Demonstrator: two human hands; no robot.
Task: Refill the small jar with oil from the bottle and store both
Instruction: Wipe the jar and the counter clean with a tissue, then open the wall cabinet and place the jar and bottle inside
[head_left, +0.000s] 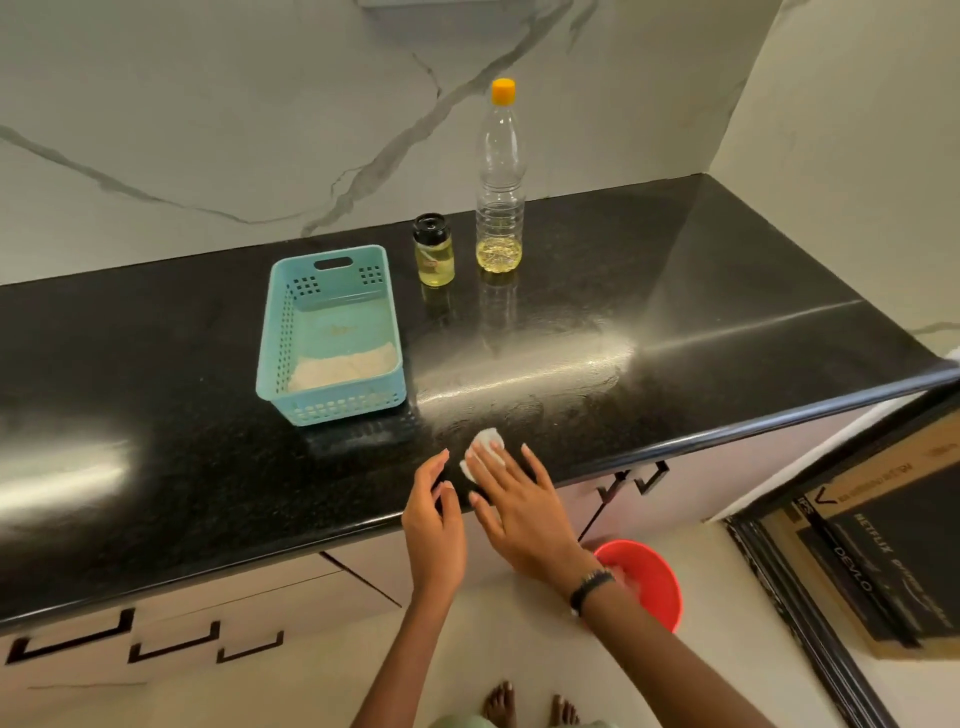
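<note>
Toward twelve o'clock on the black tabletop (675, 312), a capped bottle (500, 176) with little oil is stood just beside a lidded small jar (434, 250) nearly full. At ten o'clock, a blue basket (278, 332) holds a cloth (340, 368). A white tissue (484, 450) is pressed flat under the right hand (524, 512); the left hand (434, 525) is held loosely curled, empty.

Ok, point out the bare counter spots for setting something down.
Bare: the counter left of the blue basket, and the stretch right of the oil bottle. Crowded: the basket, the small jar and bottle stand close; both hands and a white tissue occupy the front edge.
</note>
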